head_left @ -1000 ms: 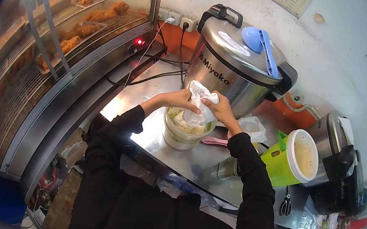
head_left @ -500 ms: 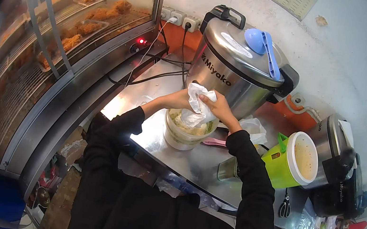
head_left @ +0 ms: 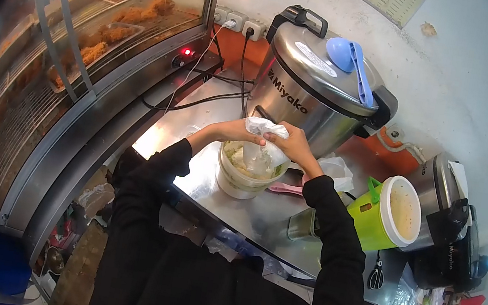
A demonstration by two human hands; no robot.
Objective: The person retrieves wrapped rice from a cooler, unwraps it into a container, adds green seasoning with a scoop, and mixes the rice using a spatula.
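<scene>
The left hand (head_left: 239, 131) and right hand (head_left: 294, 143) both grasp the upper part of a thin white plastic bag (head_left: 263, 157), their thumbs close together, right above the round white tub (head_left: 237, 185). Compared with half a second ago, the bag's crumpled top sits lower over the tub, and more of its translucent lower part spreads between the hands and the tub's contents. The bag's long axis runs roughly upright — gathered end up, lower end pointing down into the tub's mouth. A pink handle (head_left: 285, 188) lies just right of the tub, near another whitish bag (head_left: 338, 172). Behind the tub stands the Miyako rice cooker (head_left: 288, 116); a lime-green pitcher (head_left: 367, 220) is farther to the tub's right — unmoved, like the cooker.
</scene>
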